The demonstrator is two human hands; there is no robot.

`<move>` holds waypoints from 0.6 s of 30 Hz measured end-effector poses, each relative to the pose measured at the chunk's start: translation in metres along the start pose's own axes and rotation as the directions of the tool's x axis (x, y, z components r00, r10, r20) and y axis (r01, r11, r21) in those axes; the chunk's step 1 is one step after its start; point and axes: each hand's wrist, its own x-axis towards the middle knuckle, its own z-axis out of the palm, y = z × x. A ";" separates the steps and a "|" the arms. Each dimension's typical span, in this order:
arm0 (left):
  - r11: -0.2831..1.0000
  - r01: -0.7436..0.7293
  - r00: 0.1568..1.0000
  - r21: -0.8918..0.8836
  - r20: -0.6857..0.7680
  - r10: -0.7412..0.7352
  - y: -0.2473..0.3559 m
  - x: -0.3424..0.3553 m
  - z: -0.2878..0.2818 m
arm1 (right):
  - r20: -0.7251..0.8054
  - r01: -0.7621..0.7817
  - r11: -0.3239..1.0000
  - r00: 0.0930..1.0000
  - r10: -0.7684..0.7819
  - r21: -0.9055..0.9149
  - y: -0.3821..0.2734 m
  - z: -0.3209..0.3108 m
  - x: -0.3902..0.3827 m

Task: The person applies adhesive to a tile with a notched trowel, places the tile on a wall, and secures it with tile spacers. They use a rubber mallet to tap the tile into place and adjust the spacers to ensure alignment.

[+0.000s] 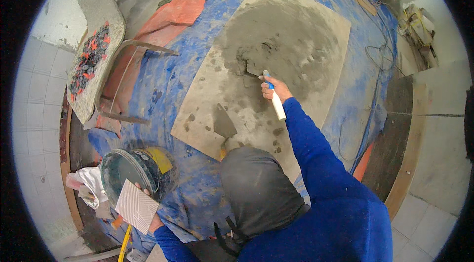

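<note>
My right hand grips the white and blue handle of a trowel, its blade pressed into a mound of grey mortar spread on a large flat board. My left hand, low at the left, holds a white ribbed tile by its lower edge, next to a bucket. A second trowel with a pointed blade lies on the board near my bent knee.
A blue tarp and an orange sheet cover the floor. A mortar-coated slab with red and dark chips leans at the left. White wall tiles are at the left, cables at the right.
</note>
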 end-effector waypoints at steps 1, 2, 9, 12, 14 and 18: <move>1.000 0.001 1.000 -0.001 0.000 -0.001 -0.001 0.001 0.003 | 0.045 0.034 0.999 0.998 -0.035 0.013 0.000 0.003 -0.013; 1.000 0.002 1.000 -0.001 0.000 -0.002 -0.002 0.001 0.007 | -0.059 0.148 0.949 0.983 -0.171 -0.277 0.002 0.005 -0.026; 1.000 -0.019 1.000 0.014 -0.021 0.019 -0.013 0.007 0.039 | -0.100 -0.384 -0.439 0.834 -0.543 -0.812 -0.005 0.016 -0.031; 0.987 -0.063 0.973 0.145 -0.211 0.093 -0.016 0.003 0.050 | -0.140 -0.281 -0.224 0.858 -0.493 -0.933 -0.022 -0.009 -0.067; 0.964 -0.083 0.881 0.253 -0.433 0.189 -0.017 -0.002 0.054 | -0.192 -0.254 -0.053 0.837 -0.512 -0.966 -0.024 -0.024 -0.086; 0.978 -0.053 0.890 0.201 -0.435 0.138 -0.012 -0.008 0.048 | -0.327 -0.252 0.250 0.884 -0.333 -0.935 -0.026 -0.030 -0.066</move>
